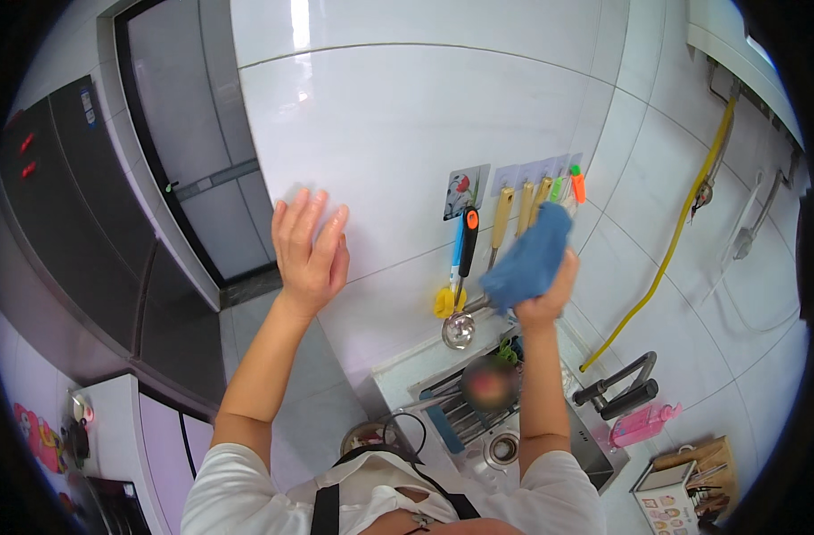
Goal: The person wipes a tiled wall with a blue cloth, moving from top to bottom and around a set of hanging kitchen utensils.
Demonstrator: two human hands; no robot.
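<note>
My right hand grips a blue cloth, raised in front of the utensils that hang on the tiled wall. The cloth covers part of those utensils, and whether it touches the wall I cannot tell. My left hand is up at the white wall, fingers stretched out and holding nothing. Between the hands hang a ladle, a black-and-orange handle and a yellow scrubber. Several wooden-handled utensils hang beside them, with an orange-handled tool at the far right.
Below is a sink with a black faucet, a rack and a pink bottle. A yellow hose runs down the right wall. At left stand a dark fridge and a grey door. A knife holder sits lower right.
</note>
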